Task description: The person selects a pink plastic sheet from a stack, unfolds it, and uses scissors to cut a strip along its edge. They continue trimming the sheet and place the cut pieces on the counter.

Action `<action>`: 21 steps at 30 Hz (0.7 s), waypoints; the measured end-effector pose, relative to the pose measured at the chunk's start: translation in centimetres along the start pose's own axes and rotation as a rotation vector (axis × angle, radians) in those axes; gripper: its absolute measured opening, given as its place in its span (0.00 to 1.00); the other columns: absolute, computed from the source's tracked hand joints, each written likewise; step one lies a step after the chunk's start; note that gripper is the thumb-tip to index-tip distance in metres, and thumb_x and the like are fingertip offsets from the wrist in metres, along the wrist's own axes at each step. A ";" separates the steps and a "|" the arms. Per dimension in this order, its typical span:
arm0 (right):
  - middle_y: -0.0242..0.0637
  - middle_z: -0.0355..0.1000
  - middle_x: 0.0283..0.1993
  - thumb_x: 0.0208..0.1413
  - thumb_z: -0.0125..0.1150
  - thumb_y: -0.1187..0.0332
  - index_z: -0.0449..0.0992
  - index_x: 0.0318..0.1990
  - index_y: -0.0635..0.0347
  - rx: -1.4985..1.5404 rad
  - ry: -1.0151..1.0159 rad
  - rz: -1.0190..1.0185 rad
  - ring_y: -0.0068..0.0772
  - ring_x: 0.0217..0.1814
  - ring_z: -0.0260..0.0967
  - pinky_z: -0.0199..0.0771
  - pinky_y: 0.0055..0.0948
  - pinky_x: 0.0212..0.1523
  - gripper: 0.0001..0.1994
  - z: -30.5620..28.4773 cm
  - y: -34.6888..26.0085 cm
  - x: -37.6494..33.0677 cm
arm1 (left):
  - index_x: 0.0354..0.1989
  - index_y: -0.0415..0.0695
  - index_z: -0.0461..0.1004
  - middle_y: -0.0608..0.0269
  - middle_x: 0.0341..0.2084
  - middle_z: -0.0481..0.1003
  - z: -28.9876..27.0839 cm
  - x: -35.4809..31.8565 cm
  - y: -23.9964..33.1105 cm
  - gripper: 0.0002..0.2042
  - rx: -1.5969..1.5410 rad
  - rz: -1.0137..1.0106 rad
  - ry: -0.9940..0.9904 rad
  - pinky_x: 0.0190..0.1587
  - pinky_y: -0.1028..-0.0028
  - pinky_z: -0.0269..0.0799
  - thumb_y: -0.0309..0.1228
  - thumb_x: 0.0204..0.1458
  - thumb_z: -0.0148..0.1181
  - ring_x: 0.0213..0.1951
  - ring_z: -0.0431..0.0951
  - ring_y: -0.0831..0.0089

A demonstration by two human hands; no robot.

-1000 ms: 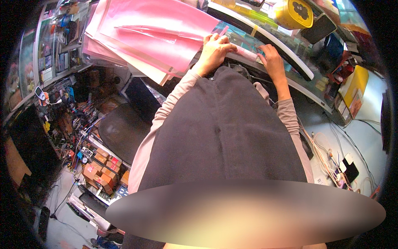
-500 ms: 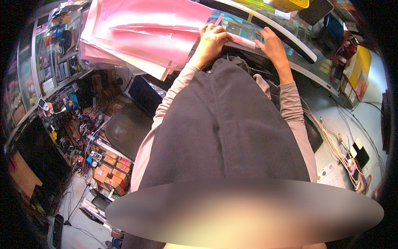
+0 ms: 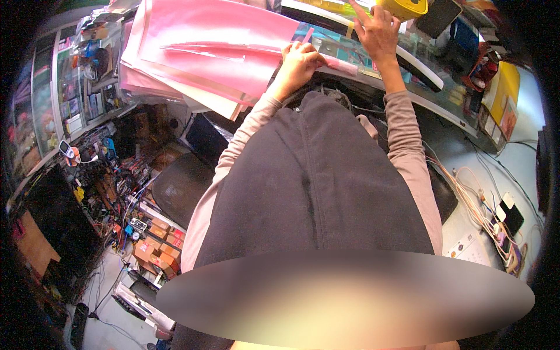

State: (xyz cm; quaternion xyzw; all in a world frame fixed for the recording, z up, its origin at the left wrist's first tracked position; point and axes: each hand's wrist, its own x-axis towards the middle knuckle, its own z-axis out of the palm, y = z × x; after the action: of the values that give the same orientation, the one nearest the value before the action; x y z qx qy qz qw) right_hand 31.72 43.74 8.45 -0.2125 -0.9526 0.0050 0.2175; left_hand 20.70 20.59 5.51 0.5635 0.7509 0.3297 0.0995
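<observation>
Large pink sheets (image 3: 233, 23), smooth and shiny, lie stacked at the far left of the glass-topped counter (image 3: 367, 61). At their right end my left hand (image 3: 300, 65) is closed on a narrow pink rolled strip (image 3: 343, 66), whose free end sticks out to the right of my fingers. Farther off, my right hand (image 3: 378, 32) reaches over the counter with fingers apart, beside a round-edged yellow object (image 3: 402, 7) and a yellow-green strip (image 3: 344, 7). Whether its fingertips touch either one I cannot tell.
A curved white-and-black bar (image 3: 423, 73) runs along the counter. Office chair (image 3: 184, 184) at left, small cardboard boxes (image 3: 157, 248) and tangled cables below it. At right are a yellow folder-like item (image 3: 504, 87), cables (image 3: 469, 198) and a power strip.
My right hand has left the end of the pink strip and moved up and away to the yellow things. My left hand stays on the strip.
</observation>
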 end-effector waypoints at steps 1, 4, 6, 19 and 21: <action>0.46 0.67 0.44 0.53 0.60 0.54 0.78 0.52 0.48 -0.034 0.023 -0.034 0.48 0.50 0.64 0.58 0.53 0.52 0.20 0.4 0.0 0.6 | 0.32 0.59 0.82 0.74 0.34 0.73 0.0 -0.1 0.1 0.07 -0.002 -0.005 -0.004 0.58 0.58 0.54 0.29 0.48 0.64 0.47 0.71 0.66; 0.46 0.67 0.45 0.55 0.59 0.53 0.77 0.55 0.47 -0.095 -0.008 -0.085 0.49 0.51 0.64 0.58 0.53 0.54 0.21 1.2 -0.1 1.4 | 0.32 0.59 0.82 0.74 0.34 0.73 0.0 -0.2 0.2 0.08 -0.001 0.000 0.016 0.58 0.59 0.54 0.27 0.46 0.64 0.47 0.71 0.66; 0.46 0.67 0.47 0.56 0.58 0.51 0.75 0.60 0.45 -0.093 -0.012 -0.073 0.49 0.52 0.63 0.58 0.53 0.55 0.24 1.4 -0.4 1.6 | 0.32 0.59 0.82 0.74 0.34 0.73 0.0 -0.3 0.2 0.09 -0.006 -0.005 0.022 0.58 0.58 0.54 0.27 0.46 0.64 0.46 0.71 0.66; 0.47 0.66 0.50 0.56 0.57 0.44 0.64 0.70 0.37 -0.108 -0.092 -0.013 0.51 0.53 0.63 0.59 0.56 0.57 0.34 1.9 -0.3 2.2 | 0.31 0.59 0.83 0.73 0.33 0.73 0.2 -0.2 0.4 0.06 -0.004 -0.036 0.039 0.57 0.59 0.55 0.29 0.47 0.65 0.46 0.71 0.65; 0.47 0.66 0.50 0.56 0.57 0.44 0.63 0.71 0.37 -0.102 -0.101 -0.013 0.52 0.52 0.63 0.58 0.55 0.56 0.34 2.0 -0.3 2.2 | 0.32 0.59 0.83 0.72 0.34 0.73 0.1 -0.1 0.3 0.05 0.018 -0.024 0.032 0.56 0.60 0.57 0.31 0.49 0.65 0.46 0.71 0.64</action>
State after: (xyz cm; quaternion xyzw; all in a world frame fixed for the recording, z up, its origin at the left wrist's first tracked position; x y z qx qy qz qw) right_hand 29.00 44.49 7.61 -0.2166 -0.9628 -0.0342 0.1581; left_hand 21.08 20.55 5.61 0.5500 0.7621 0.3305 0.0862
